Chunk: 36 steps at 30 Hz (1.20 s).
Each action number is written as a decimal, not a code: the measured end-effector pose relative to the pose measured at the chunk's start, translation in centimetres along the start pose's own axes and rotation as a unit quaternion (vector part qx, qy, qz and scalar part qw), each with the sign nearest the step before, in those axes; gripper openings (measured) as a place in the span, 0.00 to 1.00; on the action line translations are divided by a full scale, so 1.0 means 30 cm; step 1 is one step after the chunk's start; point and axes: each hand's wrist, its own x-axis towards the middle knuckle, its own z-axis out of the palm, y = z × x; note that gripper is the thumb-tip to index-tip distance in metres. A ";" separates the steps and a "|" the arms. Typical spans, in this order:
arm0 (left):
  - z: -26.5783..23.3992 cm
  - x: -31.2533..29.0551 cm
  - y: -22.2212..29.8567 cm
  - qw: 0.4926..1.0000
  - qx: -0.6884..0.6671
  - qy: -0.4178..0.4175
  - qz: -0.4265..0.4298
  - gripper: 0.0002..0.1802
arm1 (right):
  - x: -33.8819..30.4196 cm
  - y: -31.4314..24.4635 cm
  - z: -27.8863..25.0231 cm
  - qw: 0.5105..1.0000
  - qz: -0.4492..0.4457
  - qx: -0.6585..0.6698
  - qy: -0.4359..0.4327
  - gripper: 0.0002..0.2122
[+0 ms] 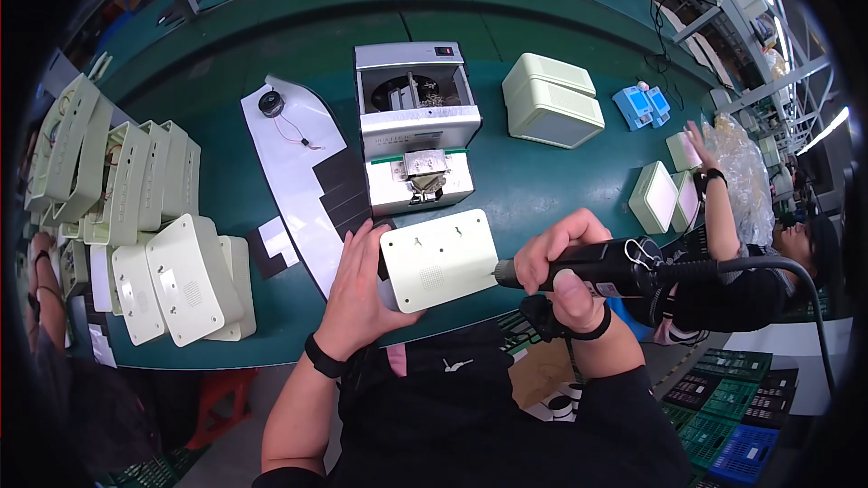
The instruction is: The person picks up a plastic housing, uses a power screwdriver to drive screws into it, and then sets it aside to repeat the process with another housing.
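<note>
A pale green plastic housing (443, 262) with corner screw holes, keyhole slots and a speaker grille lies near the table's front edge. My left hand (360, 282) grips its left side, thumb along the lower edge. In my right hand (570, 271) is a black electric screwdriver (608, 267), held level, with its tip at the housing's right edge. Whether the tip touches the housing I cannot tell. Just beyond the housing stands a screw feeder (419, 126), its open tray holding small screws.
Several similar housings (187, 282) are stacked at the left. A small round speaker (271, 105) with wires lies on white sheet material. Closed boxes (553, 99) and blue devices (642, 107) stand right of the feeder. Co-workers sit at both sides; the screwdriver's cable (768, 264) runs off right.
</note>
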 end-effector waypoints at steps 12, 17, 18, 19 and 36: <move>-0.039 -0.001 0.053 1.000 -0.002 0.000 -0.018 0.57 | 0.000 -0.004 -0.011 1.000 0.006 0.006 -0.014 0.22; -0.098 0.026 0.219 0.992 0.082 -0.027 0.091 0.53 | -0.009 0.017 -0.021 0.999 -0.022 0.025 -0.022 0.16; -0.080 0.038 0.239 0.991 0.074 -0.037 0.105 0.53 | -0.004 0.024 -0.018 0.998 -0.041 0.040 -0.027 0.14; -0.060 0.050 0.257 0.990 0.066 -0.047 0.118 0.53 | -0.004 0.024 -0.014 0.998 -0.041 0.045 -0.030 0.14; -0.142 0.182 0.257 0.960 -0.219 -0.151 -0.089 0.51 | -0.059 -0.277 -0.226 0.926 -0.258 0.197 0.193 0.18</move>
